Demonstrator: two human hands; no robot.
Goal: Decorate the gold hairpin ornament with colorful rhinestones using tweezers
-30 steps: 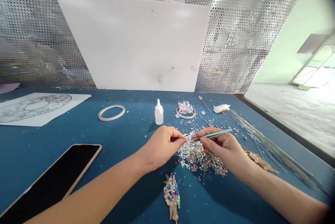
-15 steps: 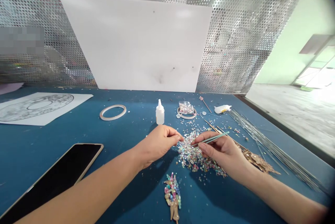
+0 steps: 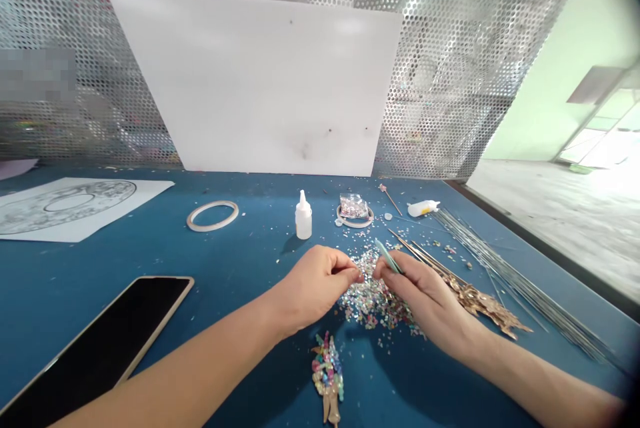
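A heap of small pastel sequins [image 3: 373,298] lies on the blue table [image 3: 225,261]. My left hand [image 3: 315,281] hovers at the heap's left edge, fingers pinched together on something too small to make out. My right hand [image 3: 425,295] rests over the heap's right side and holds thin teal tweezers [image 3: 389,256], whose free end sticks up and away from me. The fingertips of both hands nearly meet above the sequins. A leaf-shaped ornament covered in coloured beads [image 3: 327,375] lies just in front of the heap.
A small white glue bottle [image 3: 303,216] stands behind the hands. A tape ring [image 3: 213,215], a bag of sequins [image 3: 353,205], a second bottle lying down [image 3: 423,208], a bundle of wires [image 3: 520,281], gold leaf pieces [image 3: 480,301], a phone [image 3: 100,341] and a printed sheet [image 3: 70,205] lie around.
The tweezers have swung from lying nearly level, pointing right, to standing up steeply in my right hand. Both hands have drawn closer together over the sequins.
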